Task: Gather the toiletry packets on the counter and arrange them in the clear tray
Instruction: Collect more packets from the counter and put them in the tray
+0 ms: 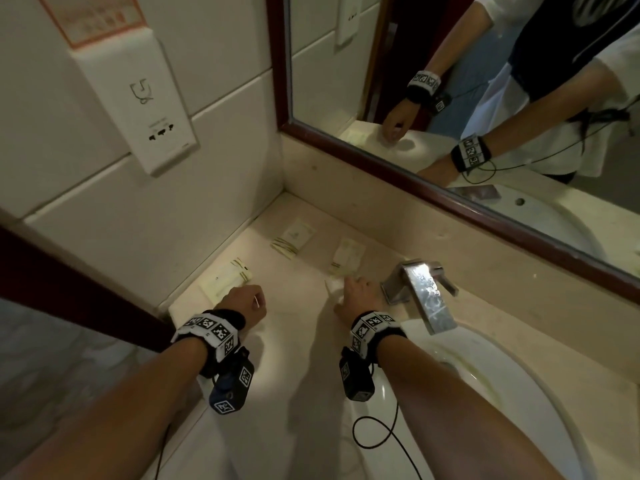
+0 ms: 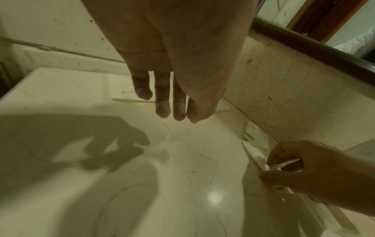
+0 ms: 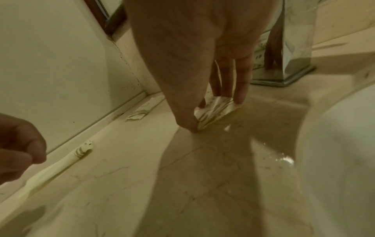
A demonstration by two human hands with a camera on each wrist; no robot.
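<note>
A pale stone counter (image 1: pixel 301 306) with thin dark veins is seen in a small bathroom, set into a corner of white tiled wall. A mirror (image 1: pixel 450 81) in a dark red wooden frame is hung above the counter's back edge. A shiny metal tap (image 1: pixel 424 292) is fixed beside a white sink (image 1: pixel 519 393) on the right. A white socket plate (image 1: pixel 152 109) is mounted on the tiled wall to the left. Several cream toiletry packets with green stripes are spread on the counter: a long packet (image 1: pixel 227 277) is laid against the left wall, a square packet (image 1: pixel 292 239) is placed nearer the corner, and another packet (image 1: pixel 346 256) is laid just left of the tap. A crumpled packet (image 3: pixel 215 110) is pinched on the counter by the right hand (image 1: pixel 358 297), so that grip is narrow and closed on the packet, with the thumb and fingertips pressed on its edges. The left hand (image 1: pixel 244 304) is held above the counter near the long packet; its fingers are seen loosely curled, and something thin and white may be held in it, but it cannot be told for sure. Dark shadows of both hands are thrown on the stone.
</note>
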